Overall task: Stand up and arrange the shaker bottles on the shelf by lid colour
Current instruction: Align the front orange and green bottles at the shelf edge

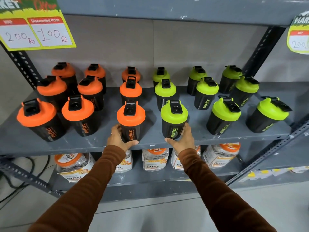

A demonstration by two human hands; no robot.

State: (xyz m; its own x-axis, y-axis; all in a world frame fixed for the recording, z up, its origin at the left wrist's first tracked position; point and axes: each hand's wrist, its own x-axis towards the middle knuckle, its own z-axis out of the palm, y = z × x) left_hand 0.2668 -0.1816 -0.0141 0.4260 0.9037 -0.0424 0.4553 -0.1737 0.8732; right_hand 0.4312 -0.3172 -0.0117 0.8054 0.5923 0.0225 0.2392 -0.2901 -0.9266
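Observation:
Black shaker bottles stand upright on the grey shelf [83,144]. Several orange-lidded ones fill the left half, several green-lidded ones the right half. My left hand [117,138] wraps the base of the front orange-lid bottle [131,121] near the shelf's front edge. My right hand [183,138] cups the base of the front green-lid bottle [173,119] beside it. Both bottles rest on the shelf with a gap between them. Brown sleeves cover both my arms.
Clear jars with orange lids [155,158] sit on the lower shelf. Yellow price signs [36,32] hang from the upper shelf at left and right. Slotted metal uprights [264,47] frame the shelf. Cables lie on the floor at the left.

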